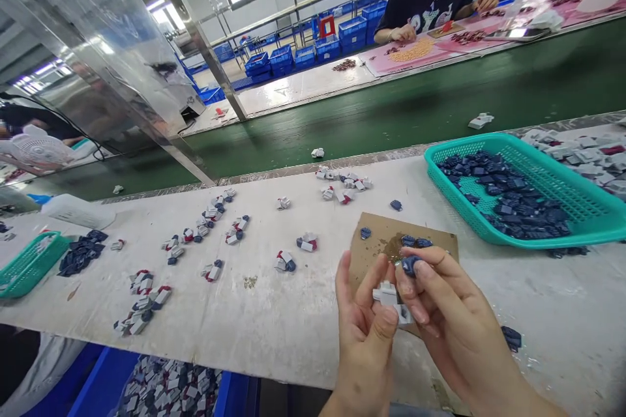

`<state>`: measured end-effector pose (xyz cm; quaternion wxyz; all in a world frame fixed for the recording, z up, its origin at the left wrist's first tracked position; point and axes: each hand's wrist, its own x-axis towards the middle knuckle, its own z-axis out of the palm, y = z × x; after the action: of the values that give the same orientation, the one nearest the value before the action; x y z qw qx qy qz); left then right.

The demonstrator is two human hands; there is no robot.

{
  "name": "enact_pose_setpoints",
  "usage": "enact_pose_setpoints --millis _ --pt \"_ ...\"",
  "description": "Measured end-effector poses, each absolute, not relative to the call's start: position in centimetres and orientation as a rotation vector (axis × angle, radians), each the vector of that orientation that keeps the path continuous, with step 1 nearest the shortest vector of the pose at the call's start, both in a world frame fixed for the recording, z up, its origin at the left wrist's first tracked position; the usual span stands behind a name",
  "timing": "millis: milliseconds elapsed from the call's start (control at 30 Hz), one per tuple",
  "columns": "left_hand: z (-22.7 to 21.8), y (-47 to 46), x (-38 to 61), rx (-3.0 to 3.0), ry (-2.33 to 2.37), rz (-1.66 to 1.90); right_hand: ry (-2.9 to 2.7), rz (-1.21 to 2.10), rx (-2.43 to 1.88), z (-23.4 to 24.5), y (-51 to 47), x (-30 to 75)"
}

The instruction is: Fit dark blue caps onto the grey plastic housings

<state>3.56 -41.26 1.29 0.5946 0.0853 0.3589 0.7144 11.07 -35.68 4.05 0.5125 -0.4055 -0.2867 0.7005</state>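
My left hand (364, 332) grips a small white plastic part (388, 294) between thumb and fingers. Close beside it, my right hand (452, 303) pinches a small dark blue plastic piece (409, 265), held slightly above the white part. Whether the two pieces touch I cannot tell. Both hands are over a brown cardboard sheet (369, 228), on which a few more dark blue pieces (415, 241) lie beside a wet-looking stain. Another dark blue piece (511, 337) rests on the table to the right of my right hand.
A teal basket (482, 225) of dark blue pieces stands at right, by a pile of white parts (581, 150). Joined white, red and blue pieces (237, 229) are scattered leftward. Behind runs a green conveyor belt (274, 137); a co-worker (420, 0) sits across it. A blue bin (98, 381) stands below.
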Motion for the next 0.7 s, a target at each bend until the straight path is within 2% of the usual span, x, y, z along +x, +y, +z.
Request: enact_pose_setpoints --millis 167,433,700 --pt "1.0 -40.8 1.8 0.452 0.965 1.412 -0.869 1.614 -0.901 3.8 -35.0 11.8" --pt "1.2 -40.7 0.8 0.313 0.971 1.643 -1.712 1.328 -0.972 3.6 -34.3 15.2" --pt "1.4 -41.2 1.2 0.310 0.946 1.663 -1.960 1.317 -0.809 5.1 -33.6 14.8"
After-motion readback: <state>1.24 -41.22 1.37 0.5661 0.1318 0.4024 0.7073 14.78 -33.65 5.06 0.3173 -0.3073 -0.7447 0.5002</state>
